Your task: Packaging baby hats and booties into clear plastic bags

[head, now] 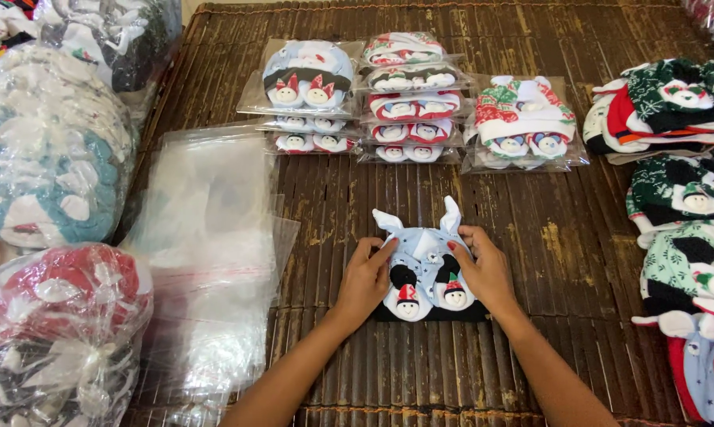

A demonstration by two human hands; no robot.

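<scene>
Head view: both my hands press on a small soft baby set lying on the ribbed bamboo mat.

From here I see my left hand (365, 281) flat against the left edge of the pale blue fabric set (428, 265), fingers spread and touching it, while my right hand (483, 269) cups its right edge, fingertips curled on the cloth; neither is clenched. The set sits near the mat's (333, 198) middle, two pointed ears at its 12 o'clock, two tiny round penguin mittens at its 6 o'clock. At its 9 o'clock lies a slippery heap of clear plastic bags (207, 237). At 12 o'clock stand glossy stacks of bagged sets (412, 99). At 3 o'clock, unbagged knitted sets (681, 190) overlap.
</scene>
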